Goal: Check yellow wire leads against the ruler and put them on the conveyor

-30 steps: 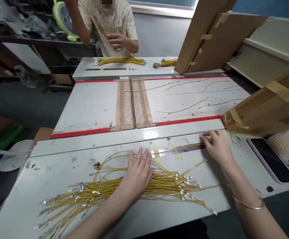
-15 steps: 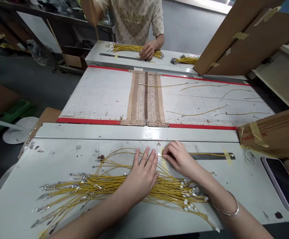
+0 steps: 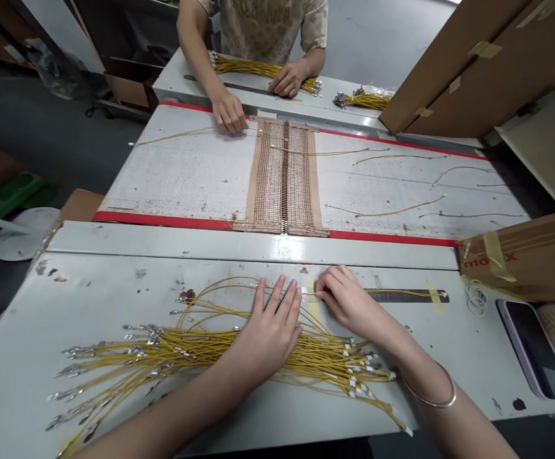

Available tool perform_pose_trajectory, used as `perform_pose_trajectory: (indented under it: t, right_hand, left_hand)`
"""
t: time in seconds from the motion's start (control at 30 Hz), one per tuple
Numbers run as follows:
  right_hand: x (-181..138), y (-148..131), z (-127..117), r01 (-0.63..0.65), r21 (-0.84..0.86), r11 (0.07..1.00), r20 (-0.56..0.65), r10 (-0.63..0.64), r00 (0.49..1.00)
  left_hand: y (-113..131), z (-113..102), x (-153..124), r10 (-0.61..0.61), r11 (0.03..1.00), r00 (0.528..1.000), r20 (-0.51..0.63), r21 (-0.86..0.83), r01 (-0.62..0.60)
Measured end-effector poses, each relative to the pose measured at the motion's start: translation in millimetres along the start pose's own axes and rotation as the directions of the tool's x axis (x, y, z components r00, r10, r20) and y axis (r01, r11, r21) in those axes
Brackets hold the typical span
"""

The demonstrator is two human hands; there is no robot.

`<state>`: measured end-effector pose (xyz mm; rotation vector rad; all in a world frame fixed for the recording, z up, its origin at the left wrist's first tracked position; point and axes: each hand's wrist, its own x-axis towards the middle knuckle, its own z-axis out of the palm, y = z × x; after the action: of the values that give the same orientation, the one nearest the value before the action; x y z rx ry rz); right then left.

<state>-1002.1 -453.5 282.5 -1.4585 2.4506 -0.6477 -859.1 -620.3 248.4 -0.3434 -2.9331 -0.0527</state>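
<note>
My left hand [image 3: 274,322] lies flat with fingers spread over several loose yellow wires, at the upper edge of a thick bundle of yellow wires [image 3: 210,354]. The bundle has silver metal terminals at its left ends and white tags at many right ends. My right hand [image 3: 346,299] is closed in a pinch on a yellow wire [image 3: 392,291], just right of the left fingertips. That wire stretches right along a dark steel ruler [image 3: 406,297] taped to the bench. A small white tag [image 3: 304,292] lies between my two hands.
Beyond the bench runs a white conveyor belt [image 3: 181,172] with red edges, carrying several yellow wires. A co-worker's hand [image 3: 229,113] reaches onto it from across. To the right are a cardboard box [image 3: 535,255], white rings [image 3: 476,298] and a phone [image 3: 538,347].
The co-worker's raised hand has come down onto the belt, where a yellow wire now lies at the left. My hands have barely moved; the view has shifted slightly.
</note>
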Motion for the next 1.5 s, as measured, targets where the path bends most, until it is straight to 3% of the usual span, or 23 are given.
perform_pose_trajectory:
  t: [0.43,0.53,0.63,0.73,0.8,0.83,0.9,0.97,1.0,1.07,1.1,1.17,1.2,1.33,1.4,1.5]
  right_hand:
    - [0.0,-0.2,3.5,0.004,-0.061,0.998,0.006,-0.004,1.0]
    - [-0.1,-2.3,7.9,-0.01,-0.077,0.997,-0.006,0.01,1.0]
    - [0.5,0.3,-2.8,-0.01,0.058,0.998,-0.051,0.013,0.999]
    - [1.1,14.1,-49.1,-0.025,0.12,0.992,-0.196,0.049,0.979]
    - [2.9,27.6,-99.8,-0.066,0.014,0.998,-0.37,0.066,0.927]
    - [5.4,34.0,-127.8,-0.097,-0.066,0.993,-0.474,0.054,0.879]
    - [16.5,42.8,-179.2,-0.156,-0.26,0.953,-0.676,-0.064,0.734]
    - [37.4,42.4,-210.5,-0.157,-0.386,0.909,-0.741,-0.204,0.64]
    - [51.4,38.4,-214.8,-0.131,-0.415,0.9,-0.745,-0.254,0.617]
    - [84.5,25.0,-198.6,-0.073,-0.401,0.913,-0.718,-0.264,0.644]
    - [102.2,17.1,-179.7,-0.065,-0.364,0.929,-0.678,-0.216,0.703]
    - [136.0,2.9,-129.1,-0.158,-0.273,0.949,-0.474,0.01,0.88]
    - [150.7,-2.4,-101.6,-0.168,-0.256,0.952,-0.409,0.051,0.911]
    - [186.9,-10.2,-15.6,-0.194,-0.225,0.955,-0.279,0.127,0.952]
    - [192.7,-8.8,4.3,-0.212,-0.23,0.95,-0.245,0.154,0.957]
    - [195.4,-5.0,10.5,-0.234,-0.242,0.942,-0.212,0.184,0.96]
  left_hand:
    - [-2.5,0.6,-0.2,-0.002,0.999,1.0,-0.019,-0.054,0.0]
    - [-2.2,-8.6,1.1,-0.008,0.997,0.995,-0.102,-0.079,0.0]
    - [0.1,-20.8,2.0,0.065,0.991,0.97,-0.232,-0.102,-0.091]
    - [2.4,-28.4,0.7,0.178,0.968,0.944,-0.279,-0.123,-0.219]
    - [3.5,-29.3,-0.9,0.219,0.958,0.939,-0.267,-0.124,-0.258]
    - [3.7,-28.9,-1.7,0.23,0.956,0.938,-0.258,-0.121,-0.268]
    - [3.8,-27.5,-2.7,0.245,0.953,0.939,-0.242,-0.117,-0.279]
    - [3.2,-25.8,-3.3,0.251,0.952,0.94,-0.231,-0.114,-0.283]
    - [2.7,-24.8,-3.4,0.251,0.953,0.941,-0.226,-0.115,-0.282]
    - [1.8,-22.5,-3.4,0.249,0.953,0.944,-0.215,-0.122,-0.279]
    - [1.3,-21.1,-3.3,0.247,0.952,0.947,-0.206,-0.128,-0.277]
    - [0.7,-18.6,-3.0,0.238,0.954,0.953,-0.185,-0.139,-0.265]
    - [0.3,-17.7,-2.9,0.231,0.956,0.957,-0.173,-0.145,-0.257]
    - [-1.4,-17.7,-3.8,0.249,0.945,0.963,-0.104,-0.19,-0.265]
    - [-2.4,-18.6,-5.2,0.291,0.927,0.955,-0.058,-0.23,-0.297]
    - [-3.6,-18.8,-7.1,0.333,0.903,0.943,0.0,-0.289,-0.319]
